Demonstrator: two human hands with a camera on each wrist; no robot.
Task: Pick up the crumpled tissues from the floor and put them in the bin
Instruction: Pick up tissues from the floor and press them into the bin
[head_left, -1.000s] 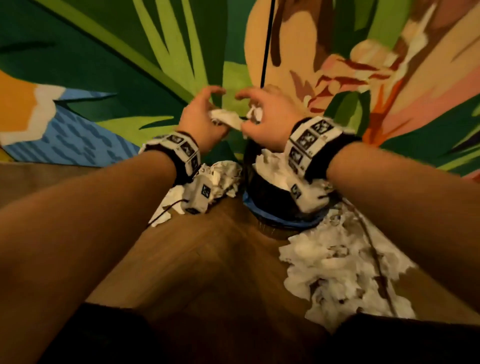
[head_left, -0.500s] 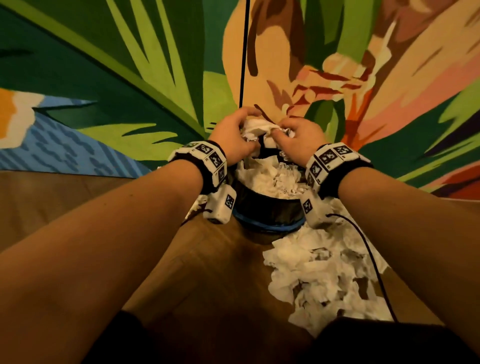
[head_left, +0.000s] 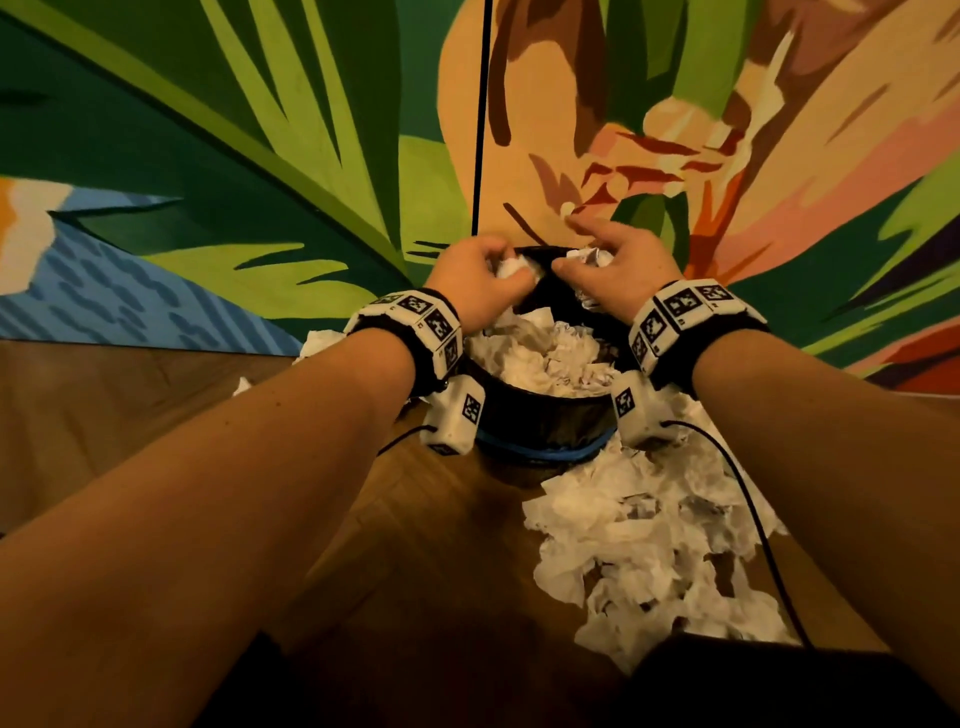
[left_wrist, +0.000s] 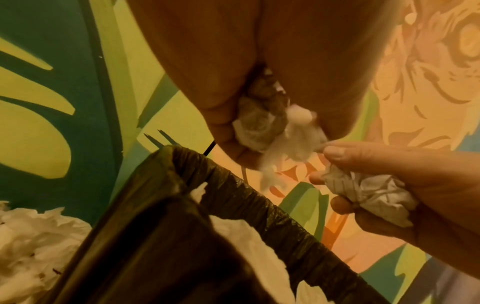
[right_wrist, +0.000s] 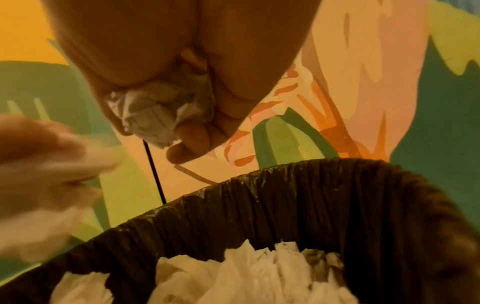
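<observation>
A round bin lined with a black bag stands on the floor against the wall, heaped with white tissues. Both hands hover over its far rim. My left hand grips a crumpled tissue, with a wisp hanging from it. My right hand holds another tissue wad, its index finger stretched out. A large pile of crumpled tissues lies on the floor to the right of the bin. More tissues lie left of it.
The painted mural wall rises directly behind the bin, with a thin black cable running down it. Brown wooden floor spreads to the left and in front. Wrist camera cables trail over the right tissue pile.
The hands, close together over the bin half a second ago, have parted slightly, each now holding its own wad. The view has tilted a little upward.
</observation>
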